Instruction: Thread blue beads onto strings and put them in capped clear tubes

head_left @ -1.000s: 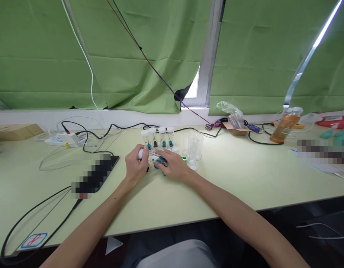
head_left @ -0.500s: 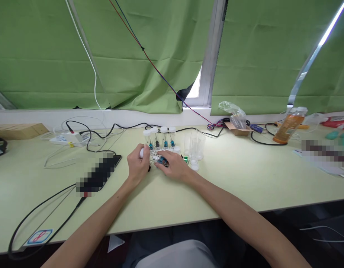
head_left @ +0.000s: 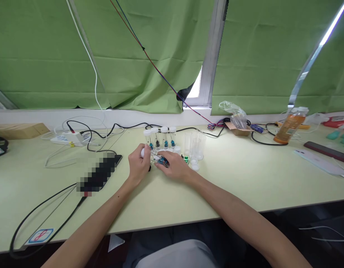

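Observation:
My left hand (head_left: 140, 162) is closed round a clear tube with a white cap (head_left: 142, 153), the thumb resting along it. Close beside it, my right hand (head_left: 174, 164) bends its fingers in over the tube's other end, pinching something too small to make out. Small blue parts (head_left: 162, 160) show under the right fingers, partly hidden. Just behind the hands stand several capped clear tubes (head_left: 164, 137) with small blue or dark figures inside. Right of my right hand are a small green piece (head_left: 186, 159), several uncapped clear tubes (head_left: 196, 147) and loose white caps (head_left: 195, 166).
A black phone (head_left: 105, 173) with a cable lies left on the table (head_left: 172, 204). A power strip (head_left: 74, 137) and cables run along the back. Further right are a small cardboard box (head_left: 238, 130), an orange drink bottle (head_left: 291, 126) and a pale phone (head_left: 318, 162).
Both hands stay in nearly the same place, with only a slight shift of the fingers at the tube. The whole view has moved very slightly.

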`<act>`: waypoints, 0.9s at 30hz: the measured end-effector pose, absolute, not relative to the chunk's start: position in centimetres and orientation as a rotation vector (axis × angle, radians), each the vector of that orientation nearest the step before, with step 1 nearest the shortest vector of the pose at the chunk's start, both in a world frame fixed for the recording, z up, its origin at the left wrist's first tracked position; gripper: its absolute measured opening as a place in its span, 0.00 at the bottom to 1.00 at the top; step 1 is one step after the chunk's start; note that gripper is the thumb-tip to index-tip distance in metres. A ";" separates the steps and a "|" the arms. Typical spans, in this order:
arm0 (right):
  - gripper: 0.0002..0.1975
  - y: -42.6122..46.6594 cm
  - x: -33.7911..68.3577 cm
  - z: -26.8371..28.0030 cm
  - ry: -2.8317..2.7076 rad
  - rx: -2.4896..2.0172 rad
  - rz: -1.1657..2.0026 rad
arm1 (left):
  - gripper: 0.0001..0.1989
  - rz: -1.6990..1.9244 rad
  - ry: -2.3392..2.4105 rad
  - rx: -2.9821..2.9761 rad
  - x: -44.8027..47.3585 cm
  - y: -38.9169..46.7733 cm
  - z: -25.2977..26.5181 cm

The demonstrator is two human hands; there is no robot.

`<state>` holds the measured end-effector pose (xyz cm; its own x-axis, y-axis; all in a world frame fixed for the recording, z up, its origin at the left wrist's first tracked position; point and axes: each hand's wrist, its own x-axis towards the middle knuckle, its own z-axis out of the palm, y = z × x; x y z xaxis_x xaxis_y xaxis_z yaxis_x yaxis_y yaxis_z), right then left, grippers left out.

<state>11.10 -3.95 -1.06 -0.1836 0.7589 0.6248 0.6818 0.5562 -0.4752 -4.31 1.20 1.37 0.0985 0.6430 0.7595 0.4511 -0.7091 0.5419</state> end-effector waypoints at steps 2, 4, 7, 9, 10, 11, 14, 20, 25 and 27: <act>0.19 -4.0 11.1 -1.0 -1.916 -1.170 0.109 | 0.16 1.641 1.107 2.190 -4.3 1.2 1.5; 0.19 -4.0 11.2 -0.9 -1.920 -1.177 0.113 | 0.16 1.597 1.114 2.183 -4.3 1.2 1.5; 0.18 -4.1 11.2 -0.8 -1.923 -1.203 0.127 | 0.16 1.514 1.126 2.162 -4.3 1.2 1.6; 0.18 -4.1 11.2 -0.8 -1.923 -1.210 0.128 | 0.16 1.473 1.136 2.147 -4.3 1.2 1.6; 0.18 -4.1 11.2 -0.8 -1.924 -1.210 0.126 | 0.16 1.459 1.143 2.142 -4.3 1.2 1.6; 0.18 -4.1 11.2 -0.8 -1.924 -1.210 0.122 | 0.16 1.449 1.149 2.142 -4.3 1.3 1.6; 0.18 -4.1 11.3 -0.9 -1.928 -1.225 0.109 | 0.16 1.415 1.160 2.156 -4.4 1.4 1.5; 0.19 -4.0 11.5 -1.0 -1.934 -1.254 0.099 | 0.16 1.338 1.168 2.170 -4.4 1.6 1.3; 0.19 -3.9 11.6 -1.2 -1.942 -1.240 0.065 | 0.16 1.319 1.166 2.184 -4.4 1.7 1.2; 0.19 -3.8 11.6 -1.3 -1.945 -1.237 0.060 | 0.16 1.323 1.165 2.206 -4.5 1.7 1.2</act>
